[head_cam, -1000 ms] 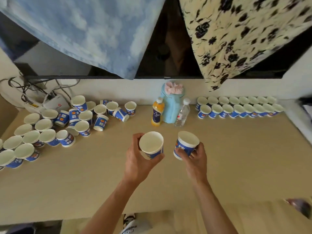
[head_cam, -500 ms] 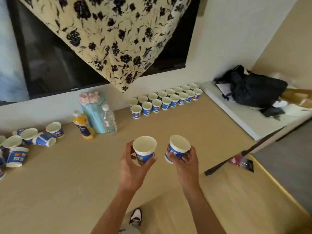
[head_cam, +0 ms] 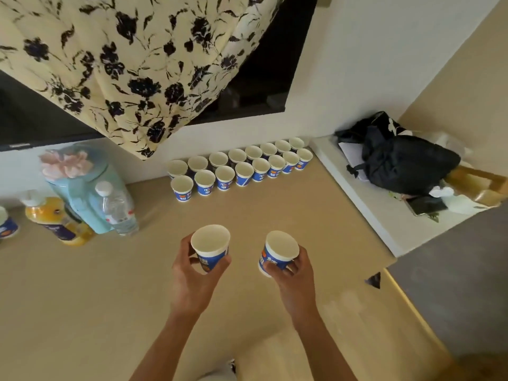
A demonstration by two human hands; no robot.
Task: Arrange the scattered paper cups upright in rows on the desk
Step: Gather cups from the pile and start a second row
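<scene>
My left hand (head_cam: 192, 273) grips the left cup (head_cam: 210, 246), my right hand (head_cam: 294, 273) the right cup (head_cam: 280, 251) — a careless set-down could knock the rows (head_cam: 242, 166) over like dominoes.

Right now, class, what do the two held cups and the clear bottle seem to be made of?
Left-hand cup and right-hand cup: likely paper, matte white inside, printed blue outside. Clear bottle: probably thin plastic, see-through, slightly glossy, white cap.

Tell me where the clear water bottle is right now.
Head view, left side of the desk: the clear water bottle stands right beside the light blue container, with the orange juice bottle further left.
</scene>
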